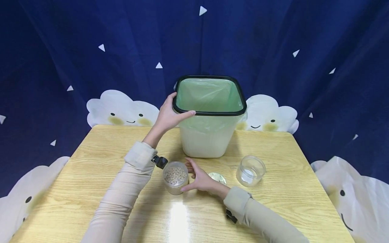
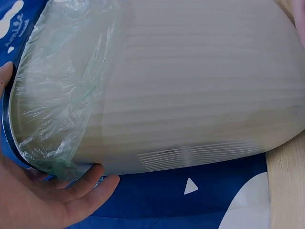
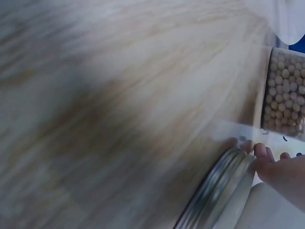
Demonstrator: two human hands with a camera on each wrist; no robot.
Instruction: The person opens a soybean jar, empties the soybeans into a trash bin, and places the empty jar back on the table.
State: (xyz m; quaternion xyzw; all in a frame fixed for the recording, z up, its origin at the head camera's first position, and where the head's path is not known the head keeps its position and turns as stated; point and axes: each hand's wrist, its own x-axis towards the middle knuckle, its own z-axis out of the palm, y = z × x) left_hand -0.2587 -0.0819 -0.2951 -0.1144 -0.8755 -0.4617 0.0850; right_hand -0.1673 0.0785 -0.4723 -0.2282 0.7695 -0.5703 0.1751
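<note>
A white trash bin (image 1: 206, 138) with a black rim and a pale green liner (image 1: 209, 96) stands upright at the table's back. My left hand (image 1: 170, 116) holds its front left corner, thumb along the front rim and fingers down the side. In the left wrist view, the fingers (image 2: 90, 186) lie against the liner's gathered edge. My right hand (image 1: 199, 177) reaches toward a clear jar of round beige beans (image 1: 175, 177), thumb and fingers spread at its right side. The right wrist view shows the beans (image 3: 286, 90) through the jar's wall, above the hand (image 3: 283, 174).
Partly behind my right wrist lies a round metallic lid (image 1: 217, 177), seen edge-on in the right wrist view. Farther right, a second clear jar (image 1: 250, 170) without beans stands on the wooden table (image 1: 121, 162). A dark blue curtain (image 1: 136, 40) hangs behind the table.
</note>
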